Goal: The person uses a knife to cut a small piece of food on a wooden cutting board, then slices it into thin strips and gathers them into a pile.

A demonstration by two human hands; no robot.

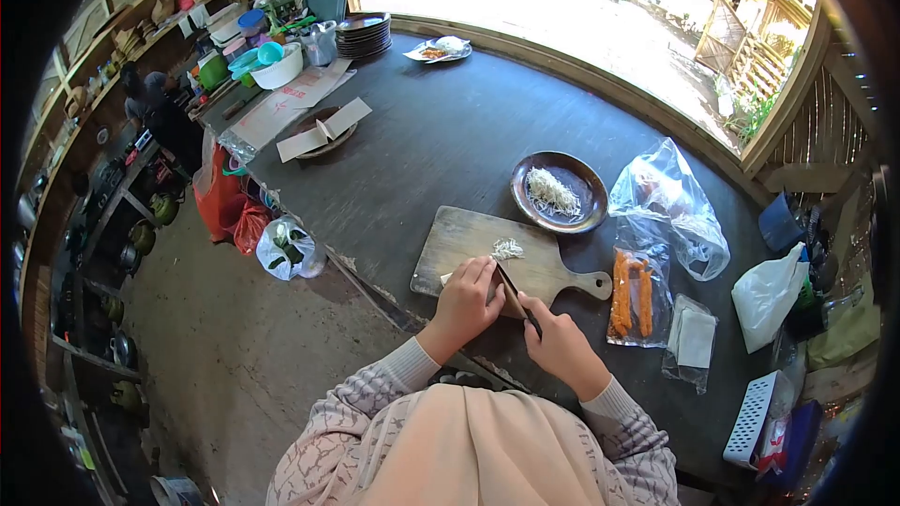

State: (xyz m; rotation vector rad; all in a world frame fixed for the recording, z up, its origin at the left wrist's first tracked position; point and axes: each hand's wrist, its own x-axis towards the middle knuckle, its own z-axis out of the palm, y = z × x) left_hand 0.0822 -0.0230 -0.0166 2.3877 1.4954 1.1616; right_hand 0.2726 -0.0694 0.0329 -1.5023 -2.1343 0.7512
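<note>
A wooden cutting board (455,239) with a round-holed handle lies in front of me, a small heap of pale shreds (507,248) on it. My right hand (561,349) is wrapped round the dark handle of a knife (512,292), its blade slanting down onto the board beside my left fingers. With fingers bent together, my left hand (465,300) presses on the board's near side; a pale edge shows beside it, but what it holds is mostly covered. Beyond the board, a brown plate (597,215) carries a larger heap of pale shreds (553,192).
Right of the board lie a pack of orange sticks (645,295), a clear plastic bag (698,248) and a wrapped white pack (694,342). Farther off are a plate with pale slats (328,131) and stacked dark plates (364,37). Another person (169,122) is at far left.
</note>
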